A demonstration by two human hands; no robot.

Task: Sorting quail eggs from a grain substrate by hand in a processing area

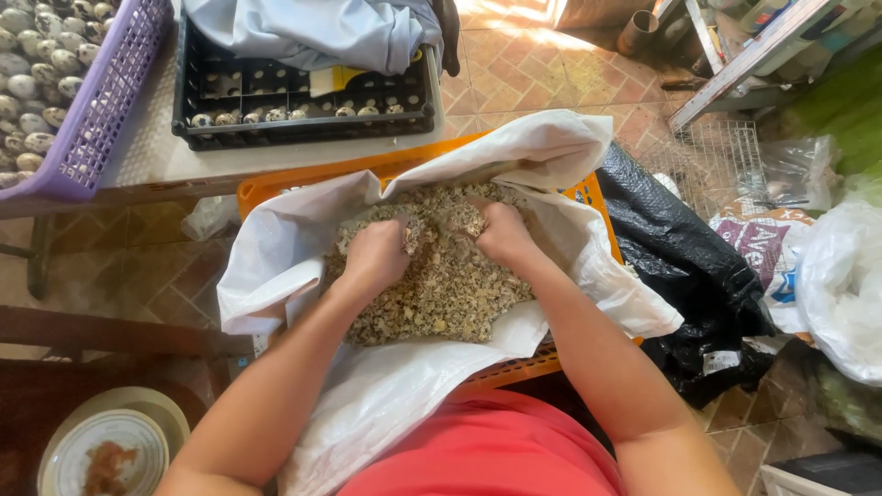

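Both hands are down in a heap of crushed speckled eggshell bits (441, 285), at frame centre. My left hand (375, 257) is curled closed, fingers buried in the shell bits, gripping a clump of them; my right hand (503, 231) sits just beside it at about 2 o'clock from the left, also curled closed into the heap, fingertips hidden in the bits. Hands are near each other, not touching. Shell heap lies in an opened white woven sack (303, 239), which lines an orange plastic crate (588, 195); crate rim shows at 12 o'clock and at 5 o'clock of the heap. My red shirt (496, 455) is at 6 o'clock, against the sack's lower flap. Black plastic bag (680, 266) at 3 o'clock, touching the crate side. Beyond it at 3 o'clock, a printed feed sack (763, 253) and a white plastic bag (845, 294). At 12 o'clock, on a table top (147, 156), a black compartment tray (303, 106) with small speckled eggs in the front row and pale blue cloth (312, 32) draped over its back. At 10 o'clock, a purple basket (101, 101) full of speckled eggs (37, 73). At 8 o'clock, low on the floor, a round white dish (106, 450) with brown crumbs. Wire mesh cage (717, 161) at 2 o'clock on the tiled floor.
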